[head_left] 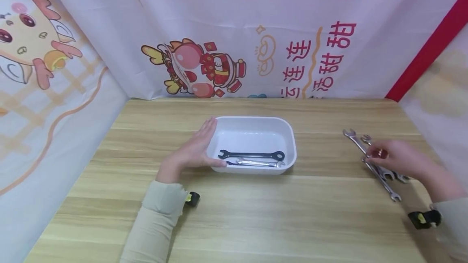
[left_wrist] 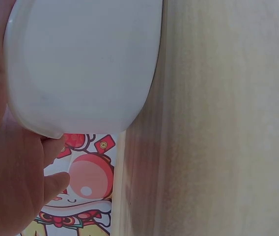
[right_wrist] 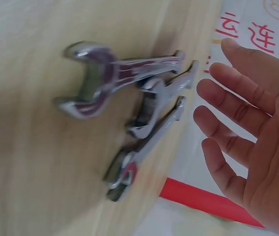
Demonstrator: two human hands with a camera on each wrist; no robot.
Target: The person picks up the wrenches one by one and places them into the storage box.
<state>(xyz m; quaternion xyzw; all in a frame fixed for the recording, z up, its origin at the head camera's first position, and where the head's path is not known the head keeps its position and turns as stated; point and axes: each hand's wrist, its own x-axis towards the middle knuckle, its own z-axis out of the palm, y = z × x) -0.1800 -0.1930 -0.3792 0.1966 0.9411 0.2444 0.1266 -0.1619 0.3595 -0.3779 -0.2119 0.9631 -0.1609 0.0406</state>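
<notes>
A white plastic tray (head_left: pixel 256 119) sits mid-table with a black wrench (head_left: pixel 252 155) and a thinner silver wrench (head_left: pixel 257 163) lying in it. My left hand (head_left: pixel 193 151) rests flat, fingers straight, against the tray's left wall; the left wrist view shows the palm (left_wrist: pixel 12 187) against the tray's rounded corner (left_wrist: pixel 85 64). At the right, several chrome wrenches (head_left: pixel 356 141) lie in a loose pile. My right hand (head_left: pixel 398 157) hovers over the pile. In the right wrist view its fingers (right_wrist: pixel 247 128) are spread and straight beside the wrenches (right_wrist: pixel 115 73), holding none.
The wooden table (head_left: pixel 256 214) is walled by printed cloth at the back (head_left: pixel 234 52), left and right. The wrench pile lies close to the right cloth wall. Bare wood stretches between the tray and the pile.
</notes>
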